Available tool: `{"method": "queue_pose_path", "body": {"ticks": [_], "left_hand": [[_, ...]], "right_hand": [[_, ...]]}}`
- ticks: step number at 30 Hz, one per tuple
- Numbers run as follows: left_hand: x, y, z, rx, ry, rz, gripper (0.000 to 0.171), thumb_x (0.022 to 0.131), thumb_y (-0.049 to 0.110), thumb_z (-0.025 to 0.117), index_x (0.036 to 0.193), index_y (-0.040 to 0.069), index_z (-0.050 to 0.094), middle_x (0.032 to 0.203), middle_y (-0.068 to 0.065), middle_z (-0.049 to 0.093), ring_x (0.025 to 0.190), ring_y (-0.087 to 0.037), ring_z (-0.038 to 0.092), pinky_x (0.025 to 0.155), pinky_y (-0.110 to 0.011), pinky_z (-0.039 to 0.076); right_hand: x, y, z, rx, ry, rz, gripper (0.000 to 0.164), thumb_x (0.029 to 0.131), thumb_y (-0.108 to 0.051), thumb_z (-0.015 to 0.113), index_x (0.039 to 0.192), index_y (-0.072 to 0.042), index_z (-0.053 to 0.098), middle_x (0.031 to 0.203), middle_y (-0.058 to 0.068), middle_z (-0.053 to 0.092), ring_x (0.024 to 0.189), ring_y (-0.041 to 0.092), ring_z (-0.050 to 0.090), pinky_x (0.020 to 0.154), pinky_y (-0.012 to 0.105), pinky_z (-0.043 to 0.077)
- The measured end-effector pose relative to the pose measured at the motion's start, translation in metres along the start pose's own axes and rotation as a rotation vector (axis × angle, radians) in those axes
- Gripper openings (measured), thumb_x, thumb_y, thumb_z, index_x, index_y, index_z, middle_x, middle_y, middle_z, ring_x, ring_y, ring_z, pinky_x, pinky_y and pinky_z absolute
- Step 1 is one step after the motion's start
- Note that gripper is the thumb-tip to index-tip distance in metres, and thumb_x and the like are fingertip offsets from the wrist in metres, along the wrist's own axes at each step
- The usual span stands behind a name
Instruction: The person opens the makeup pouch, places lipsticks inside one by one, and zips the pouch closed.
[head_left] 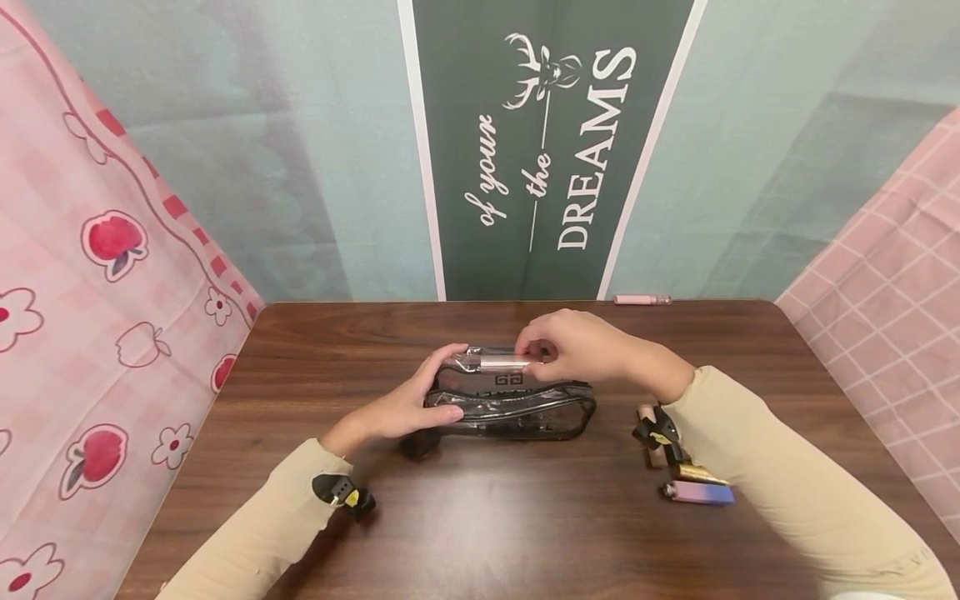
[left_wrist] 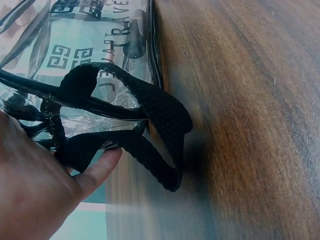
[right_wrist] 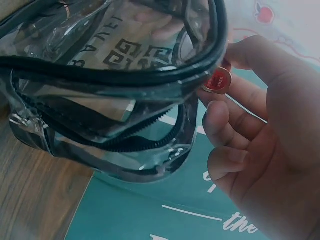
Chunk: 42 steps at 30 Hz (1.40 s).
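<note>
A clear plastic zip pouch with black trim and printed letters sits mid-table, its zip mouth parted. My left hand grips the pouch's left end, thumb on the near side and fingers at the far side. In the left wrist view, a black strap loop hangs by that thumb. With thumb and fingertips, my right hand pinches a slim, shiny pinkish lipstick tube at the pouch's far top edge. Its red labelled end shows in the right wrist view. A dark tube shows through the clear wall.
Right of the pouch, partly under my right forearm, lie a pink-to-blue tube, a gold tube and a brownish tube. A pink lip gloss tube lies at the table's back edge. Fabric curtains surround the wooden table.
</note>
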<state>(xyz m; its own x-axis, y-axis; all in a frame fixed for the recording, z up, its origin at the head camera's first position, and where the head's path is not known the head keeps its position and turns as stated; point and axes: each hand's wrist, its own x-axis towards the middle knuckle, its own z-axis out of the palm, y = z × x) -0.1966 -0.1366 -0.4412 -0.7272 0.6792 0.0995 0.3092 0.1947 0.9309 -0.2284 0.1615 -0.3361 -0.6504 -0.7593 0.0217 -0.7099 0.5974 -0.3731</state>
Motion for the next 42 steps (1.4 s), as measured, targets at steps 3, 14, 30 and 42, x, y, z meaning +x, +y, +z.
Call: {"method": "queue_pose_path", "body": {"ticks": [3,14,30,42], "left_hand": [[0.0001,0.0002,0.0004,-0.008,-0.002,-0.001,0.087,0.092,0.028,0.074,0.159,0.017,0.019,0.149,-0.017,0.034,0.131,-0.039,0.046,0.110,-0.055,0.033],[-0.0006,0.0012,0.0007,-0.023,-0.006,-0.017,0.087,0.093,0.028,0.073,0.160,0.018,0.019,0.147,-0.018,0.035,0.128,-0.039,0.049,0.109,-0.052,0.034],[-0.0001,0.0001,0.0015,-0.017,-0.005,-0.016,0.086,0.093,0.024,0.073,0.160,0.017,0.019,0.148,-0.019,0.035,0.130,-0.040,0.047,0.110,-0.055,0.033],[-0.0009,-0.0003,0.0020,-0.021,-0.011,-0.023,0.086,0.094,0.021,0.072,0.160,0.018,0.018,0.148,-0.017,0.038,0.130,-0.037,0.048,0.109,-0.051,0.035]], "right_hand": [[0.0010,0.0003,0.0025,0.000,0.000,0.003,0.010,0.084,-0.022,0.075,0.093,-0.025,0.071,0.077,-0.014,0.058,0.062,0.003,0.049,0.057,0.028,0.041],[0.0016,0.0004,0.0048,-0.006,0.004,0.002,0.011,0.084,-0.023,0.075,0.094,-0.024,0.072,0.076,-0.013,0.058,0.062,0.004,0.048,0.056,0.028,0.040],[0.0007,0.0012,0.0064,-0.024,0.006,0.004,0.012,0.084,-0.025,0.076,0.095,-0.024,0.072,0.077,-0.013,0.058,0.062,0.004,0.048,0.056,0.029,0.040],[-0.0012,0.0033,0.0073,-0.030,-0.004,-0.011,0.036,0.089,-0.045,0.077,0.115,-0.021,0.073,0.091,-0.010,0.063,0.066,0.002,0.051,0.061,0.028,0.043]]}}
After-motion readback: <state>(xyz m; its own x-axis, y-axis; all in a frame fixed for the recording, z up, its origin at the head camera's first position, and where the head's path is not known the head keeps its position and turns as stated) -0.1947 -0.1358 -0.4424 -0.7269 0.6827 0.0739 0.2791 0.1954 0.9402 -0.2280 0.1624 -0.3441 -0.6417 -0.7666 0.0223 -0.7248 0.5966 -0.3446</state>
